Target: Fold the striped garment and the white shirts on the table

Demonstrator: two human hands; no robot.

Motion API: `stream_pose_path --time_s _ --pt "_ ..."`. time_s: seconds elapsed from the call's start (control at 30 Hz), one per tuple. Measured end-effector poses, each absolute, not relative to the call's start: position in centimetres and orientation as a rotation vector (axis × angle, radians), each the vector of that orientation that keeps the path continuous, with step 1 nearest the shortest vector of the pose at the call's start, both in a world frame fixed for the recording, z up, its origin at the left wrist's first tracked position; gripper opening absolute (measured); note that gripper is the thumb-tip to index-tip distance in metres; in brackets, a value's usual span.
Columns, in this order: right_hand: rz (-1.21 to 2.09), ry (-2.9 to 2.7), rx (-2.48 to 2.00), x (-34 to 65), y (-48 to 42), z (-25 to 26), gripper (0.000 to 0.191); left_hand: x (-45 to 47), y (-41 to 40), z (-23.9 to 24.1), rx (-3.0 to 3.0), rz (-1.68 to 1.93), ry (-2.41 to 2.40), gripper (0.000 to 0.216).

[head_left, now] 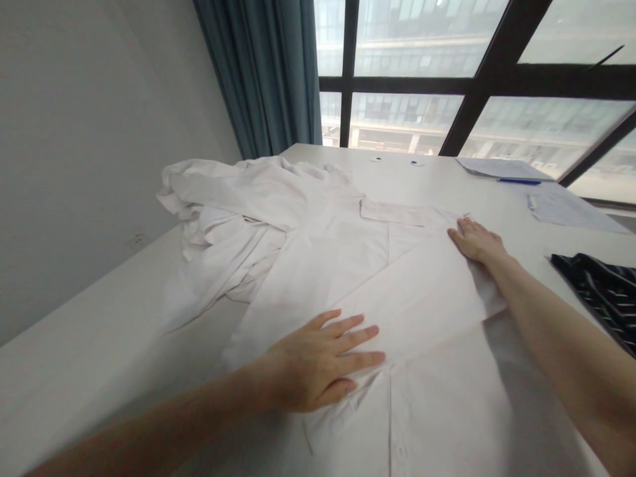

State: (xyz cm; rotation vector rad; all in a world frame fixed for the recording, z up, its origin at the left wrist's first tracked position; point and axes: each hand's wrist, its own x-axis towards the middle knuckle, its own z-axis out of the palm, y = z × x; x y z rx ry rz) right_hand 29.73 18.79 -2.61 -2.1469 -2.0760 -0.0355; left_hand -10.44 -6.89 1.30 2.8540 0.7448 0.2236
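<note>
A white garment (342,258) with seams and a collar-like band lies spread over a white table, partly folded over itself. My left hand (318,361) rests flat on its near part, fingers spread and pointing right. At the garment's right edge, by the end of the band, my right hand (474,240) lies with its fingers stretched over the cloth. Neither hand seems to grip anything. Toward the far left the cloth is bunched in loose folds. Below my left hand a long seam runs toward me, with a small crease in the fabric beside it.
Papers (507,169) with a blue pen (519,181) lie at the table's (338,156) far right. Dark striped cloth (601,285) sits at the right edge. Behind the table are a blue curtain (268,73) and windows; a wall (99,132) borders the left.
</note>
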Motion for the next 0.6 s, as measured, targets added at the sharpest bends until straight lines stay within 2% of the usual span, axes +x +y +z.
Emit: stream_pose_path --time_s 0.33,0.43,0.6 --pt "-0.434 -2.001 -1.848 26.7 15.0 -1.1 0.044 -10.4 -6.9 1.2 2.858 0.216 0.744 0.047" --pt "-0.372 -2.100 -1.697 23.7 11.9 -1.1 0.043 -10.4 -6.9 1.2 2.867 0.220 0.750 0.047" --pt "-0.038 -2.450 -1.353 18.3 4.6 -1.8 0.048 -10.3 -6.9 1.1 2.877 0.197 0.742 0.048"
